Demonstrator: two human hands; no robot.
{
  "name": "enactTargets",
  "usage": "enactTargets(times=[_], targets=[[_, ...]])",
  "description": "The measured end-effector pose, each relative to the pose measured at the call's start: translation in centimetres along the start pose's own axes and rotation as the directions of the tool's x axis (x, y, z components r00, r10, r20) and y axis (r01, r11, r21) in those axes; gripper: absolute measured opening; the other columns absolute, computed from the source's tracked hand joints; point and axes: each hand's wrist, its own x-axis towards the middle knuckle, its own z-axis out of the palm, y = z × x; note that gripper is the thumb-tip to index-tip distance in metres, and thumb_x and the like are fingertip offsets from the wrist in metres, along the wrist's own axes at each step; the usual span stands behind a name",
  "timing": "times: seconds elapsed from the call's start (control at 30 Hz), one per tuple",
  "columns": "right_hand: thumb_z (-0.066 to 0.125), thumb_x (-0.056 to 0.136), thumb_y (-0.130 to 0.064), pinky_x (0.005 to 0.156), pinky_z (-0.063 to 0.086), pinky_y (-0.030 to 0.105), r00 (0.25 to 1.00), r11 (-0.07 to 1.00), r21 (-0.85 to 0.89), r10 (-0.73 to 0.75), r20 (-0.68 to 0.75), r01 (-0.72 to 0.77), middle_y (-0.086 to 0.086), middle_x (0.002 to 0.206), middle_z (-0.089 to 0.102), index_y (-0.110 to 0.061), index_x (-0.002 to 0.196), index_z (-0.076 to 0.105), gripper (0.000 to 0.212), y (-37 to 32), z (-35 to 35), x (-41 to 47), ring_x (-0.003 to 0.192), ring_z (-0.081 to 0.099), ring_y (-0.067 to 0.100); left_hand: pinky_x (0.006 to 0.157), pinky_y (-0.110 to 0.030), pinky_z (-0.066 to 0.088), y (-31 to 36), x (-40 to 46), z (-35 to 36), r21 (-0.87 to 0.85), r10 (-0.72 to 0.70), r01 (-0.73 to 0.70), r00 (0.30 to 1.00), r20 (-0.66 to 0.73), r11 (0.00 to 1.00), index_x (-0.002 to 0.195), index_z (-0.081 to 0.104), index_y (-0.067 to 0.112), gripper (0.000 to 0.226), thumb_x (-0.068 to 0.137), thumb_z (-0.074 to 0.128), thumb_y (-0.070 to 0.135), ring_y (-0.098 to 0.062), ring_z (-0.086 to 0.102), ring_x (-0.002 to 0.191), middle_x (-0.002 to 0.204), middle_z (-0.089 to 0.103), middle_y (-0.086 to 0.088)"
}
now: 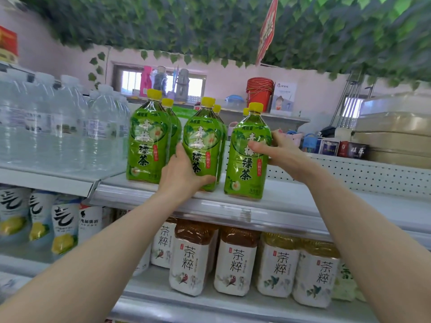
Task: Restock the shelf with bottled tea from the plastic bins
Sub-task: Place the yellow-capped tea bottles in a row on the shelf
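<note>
Green tea bottles with yellow caps stand in three rows on the white top shelf [303, 201]. My left hand [180, 176] grips the lower body of the middle front bottle [202, 136]. My right hand [277, 152] grips the right front bottle [245, 173] around its middle, thumb across the label. A third front bottle [148, 141] stands free at the left. More green bottles stand behind each front one. The plastic bins are out of view.
Clear water bottles [63, 127] fill the shelf to the left. White-labelled tea bottles [235, 259] and lemon drinks [63, 227] line the shelf below. A perforated white back panel [349, 173] rises to the right of the green bottles. Fake ivy [210, 26] hangs overhead.
</note>
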Motion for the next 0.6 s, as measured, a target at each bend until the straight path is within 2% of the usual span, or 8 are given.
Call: enactTargets(times=[0.13, 0.23, 0.33, 0.4, 0.47, 0.53, 0.6], targets=[[0.076, 0.079, -0.045, 0.104, 0.049, 0.044, 0.998, 0.999, 0.037, 0.009, 0.067, -0.011, -0.001, 0.118, 0.071, -0.021, 0.127, 0.054, 0.058, 0.6, -0.6, 0.6, 0.108, 0.069, 0.016, 0.097, -0.045, 0.043, 0.1, 0.0, 0.1, -0.011, -0.019, 0.019, 1.000, -0.005, 1.000, 0.153, 0.005, 0.007, 0.127, 0.065, 0.080, 0.061, -0.035, 0.050, 0.126, 0.143, 0.046, -0.016], [0.078, 0.074, -0.051, 0.103, 0.050, 0.041, 0.995, 1.000, 0.008, 0.018, 0.100, -0.019, -0.001, 0.122, 0.068, -0.022, 0.131, 0.051, 0.070, 0.8, -1.1, 0.8, 0.109, 0.068, 0.014, 0.096, -0.045, 0.043, 0.3, -0.3, 0.1, -0.004, -0.024, 0.024, 1.000, -0.015, 1.000, 0.152, 0.005, 0.006, 0.127, 0.065, 0.080, 0.060, -0.035, 0.050, 0.125, 0.142, 0.047, -0.016], [0.077, 0.075, -0.051, 0.094, 0.054, 0.033, 0.994, 0.999, -0.045, 0.025, 0.105, -0.020, -0.001, 0.127, 0.064, -0.024, 0.136, 0.047, 0.073, 0.8, -1.5, 0.6, 0.107, 0.068, 0.011, 0.097, -0.045, 0.043, 0.5, -0.4, 0.1, 0.011, -0.040, 0.041, 0.999, -0.006, 0.999, 0.153, 0.003, 0.006, 0.127, 0.067, 0.079, 0.060, -0.035, 0.049, 0.127, 0.144, 0.044, -0.017], [0.077, 0.076, -0.055, 0.095, 0.053, 0.034, 0.999, 0.991, -0.132, 0.003, 0.049, 0.004, -0.004, 0.129, 0.060, -0.028, 0.141, 0.042, 0.079, 0.5, -1.6, 0.4, 0.109, 0.065, 0.012, 0.097, -0.045, 0.043, 0.8, -0.4, 0.0, 0.018, -0.049, 0.049, 0.999, 0.002, 0.999, 0.153, 0.002, 0.006, 0.127, 0.067, 0.079, 0.059, -0.035, 0.049, 0.127, 0.144, 0.044, -0.017], [0.075, 0.078, -0.056, 0.095, 0.050, 0.033, 0.999, 0.970, -0.237, -0.047, -0.007, 0.044, -0.014, 0.121, 0.058, -0.031, 0.143, 0.037, 0.079, 0.2, -1.6, 0.1, 0.107, 0.060, 0.005, 0.097, -0.044, 0.044, 1.0, -0.7, -0.2, 0.030, -0.050, 0.049, 0.999, 0.007, 0.998, 0.152, 0.002, 0.005, 0.126, 0.068, 0.078, 0.059, -0.035, 0.050, 0.125, 0.143, 0.045, -0.017], [0.070, 0.086, -0.049, 0.082, 0.046, 0.020, 0.992, 0.935, -0.337, -0.124, -0.027, 0.107, -0.016, 0.111, 0.060, -0.028, 0.144, 0.036, 0.070, -0.2, -1.2, -0.5, 0.094, 0.057, -0.003, 0.097, -0.044, 0.043, 1.2, -1.0, -0.3, 0.038, -0.049, 0.049, 0.999, 0.012, 0.998, 0.152, 0.003, 0.003, 0.124, 0.070, 0.078, 0.058, -0.035, 0.050, 0.126, 0.143, 0.045, -0.018], [0.066, 0.091, -0.043, 0.074, 0.045, 0.018, 0.982, 0.890, -0.433, -0.185, -0.050, 0.145, -0.008, 0.107, 0.064, -0.023, 0.140, 0.039, 0.059, -0.3, -0.7, -0.8, 0.087, 0.058, -0.004, 0.099, -0.044, 0.042, 1.2, -1.3, -0.5, 0.050, -0.048, 0.047, 0.999, 0.025, 0.998, 0.152, 0.003, 0.002, 0.122, 0.072, 0.077, 0.056, -0.035, 0.049, 0.127, 0.143, 0.045, -0.019]])
